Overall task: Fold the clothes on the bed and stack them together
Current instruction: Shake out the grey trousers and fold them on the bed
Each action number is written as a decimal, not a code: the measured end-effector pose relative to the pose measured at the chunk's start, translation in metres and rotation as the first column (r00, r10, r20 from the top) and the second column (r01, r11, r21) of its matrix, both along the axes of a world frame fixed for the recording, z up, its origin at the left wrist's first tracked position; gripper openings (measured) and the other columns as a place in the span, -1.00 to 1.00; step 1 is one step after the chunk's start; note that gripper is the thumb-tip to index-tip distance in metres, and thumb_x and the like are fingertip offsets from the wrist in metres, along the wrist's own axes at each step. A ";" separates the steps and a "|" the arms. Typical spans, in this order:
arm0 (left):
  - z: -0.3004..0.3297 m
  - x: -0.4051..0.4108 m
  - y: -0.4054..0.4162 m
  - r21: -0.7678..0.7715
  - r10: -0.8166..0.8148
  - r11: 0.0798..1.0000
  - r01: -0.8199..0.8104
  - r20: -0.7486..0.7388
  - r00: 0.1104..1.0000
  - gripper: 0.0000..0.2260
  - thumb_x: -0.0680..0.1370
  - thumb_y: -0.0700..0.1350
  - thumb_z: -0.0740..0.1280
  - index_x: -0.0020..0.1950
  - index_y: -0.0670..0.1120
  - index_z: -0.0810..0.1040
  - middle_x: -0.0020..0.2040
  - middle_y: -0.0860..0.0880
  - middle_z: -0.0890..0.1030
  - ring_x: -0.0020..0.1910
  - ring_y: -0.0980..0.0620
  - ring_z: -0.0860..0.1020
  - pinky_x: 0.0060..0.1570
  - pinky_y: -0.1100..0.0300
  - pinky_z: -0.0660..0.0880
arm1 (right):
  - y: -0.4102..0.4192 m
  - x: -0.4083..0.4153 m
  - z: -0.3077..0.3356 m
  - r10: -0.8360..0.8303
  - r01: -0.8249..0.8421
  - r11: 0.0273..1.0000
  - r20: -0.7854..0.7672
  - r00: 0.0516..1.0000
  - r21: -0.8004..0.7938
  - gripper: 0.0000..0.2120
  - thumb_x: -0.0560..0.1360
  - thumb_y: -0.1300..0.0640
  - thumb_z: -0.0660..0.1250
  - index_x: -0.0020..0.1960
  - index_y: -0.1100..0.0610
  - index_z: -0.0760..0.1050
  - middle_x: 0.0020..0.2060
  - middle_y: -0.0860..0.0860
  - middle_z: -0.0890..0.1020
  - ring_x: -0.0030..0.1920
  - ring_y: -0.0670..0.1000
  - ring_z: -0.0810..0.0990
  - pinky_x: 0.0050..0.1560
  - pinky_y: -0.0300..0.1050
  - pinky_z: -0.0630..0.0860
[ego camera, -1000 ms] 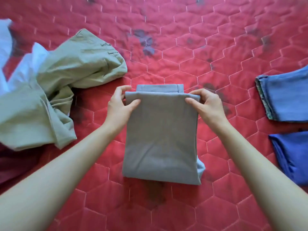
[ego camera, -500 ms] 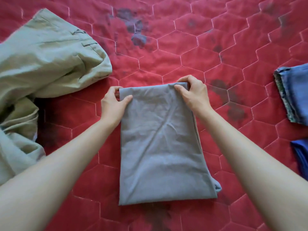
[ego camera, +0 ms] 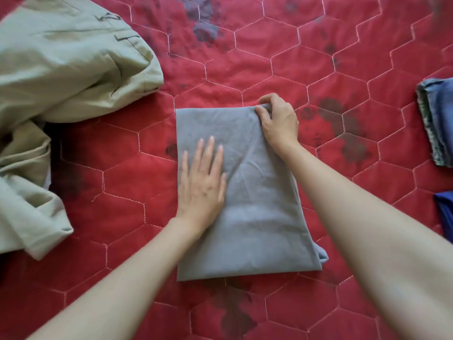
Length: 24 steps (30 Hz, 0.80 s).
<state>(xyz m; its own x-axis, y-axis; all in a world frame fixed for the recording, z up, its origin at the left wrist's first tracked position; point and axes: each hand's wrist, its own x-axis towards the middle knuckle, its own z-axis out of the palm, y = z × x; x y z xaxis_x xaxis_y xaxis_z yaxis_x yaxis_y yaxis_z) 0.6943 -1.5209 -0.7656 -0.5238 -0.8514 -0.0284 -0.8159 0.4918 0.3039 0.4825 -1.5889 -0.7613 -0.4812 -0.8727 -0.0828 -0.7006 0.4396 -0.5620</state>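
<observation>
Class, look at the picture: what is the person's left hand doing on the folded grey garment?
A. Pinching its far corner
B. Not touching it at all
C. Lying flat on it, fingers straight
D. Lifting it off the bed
C: the left hand lies flat with straight fingers on the grey garment, while the right hand grips its far corner.

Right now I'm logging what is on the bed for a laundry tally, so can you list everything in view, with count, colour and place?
grey folded garment: one, grey, centre of the bed, lying flat
khaki trousers: one, pale olive-khaki, unfolded, crumpled at the left
folded denim piece: one, light blue, right edge, partly cut off
dark blue garment: one, deep blue, right edge below the denim, mostly out of frame
quilted bedcover: one, red with hexagon stitching and dark blotches, under everything
left hand: flat, fingers straight, pressing on the grey garment
right hand: pinches the garment's far right corner
</observation>
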 end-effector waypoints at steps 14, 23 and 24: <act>-0.023 0.021 0.058 0.040 0.118 0.992 -0.123 0.118 0.986 -0.51 0.61 0.01 0.00 0.54 -0.08 0.22 0.58 -0.11 0.10 0.56 -0.09 0.03 0.48 -0.19 -0.01 | 0.071 0.108 -0.010 0.498 -0.448 0.867 -0.397 0.771 0.219 -0.51 0.66 -0.03 -0.07 0.55 0.08 0.16 0.55 0.11 0.12 0.56 0.08 0.04 0.51 0.21 -0.11; -0.024 0.010 0.044 -0.014 0.109 0.994 -0.108 0.175 0.979 -0.48 0.62 0.06 -0.06 0.59 -0.02 0.04 0.59 -0.15 0.01 0.57 -0.10 0.00 0.49 -0.20 -0.11 | 0.105 0.025 -0.026 0.168 -0.039 0.964 -0.485 0.858 0.265 -0.45 0.64 -0.18 -0.08 0.58 -0.02 -0.02 0.56 0.12 0.07 0.56 0.09 0.04 0.50 0.26 -0.05; -0.023 0.006 0.033 -0.022 0.094 0.996 -0.092 0.177 0.980 -0.48 0.63 0.07 -0.06 0.59 -0.02 0.03 0.59 -0.16 0.00 0.57 -0.10 -0.01 0.49 -0.19 -0.13 | 0.105 0.027 -0.026 0.162 -0.037 0.965 -0.482 0.861 0.259 -0.45 0.65 -0.17 -0.08 0.58 -0.02 -0.03 0.56 0.12 0.06 0.56 0.09 0.04 0.50 0.24 -0.04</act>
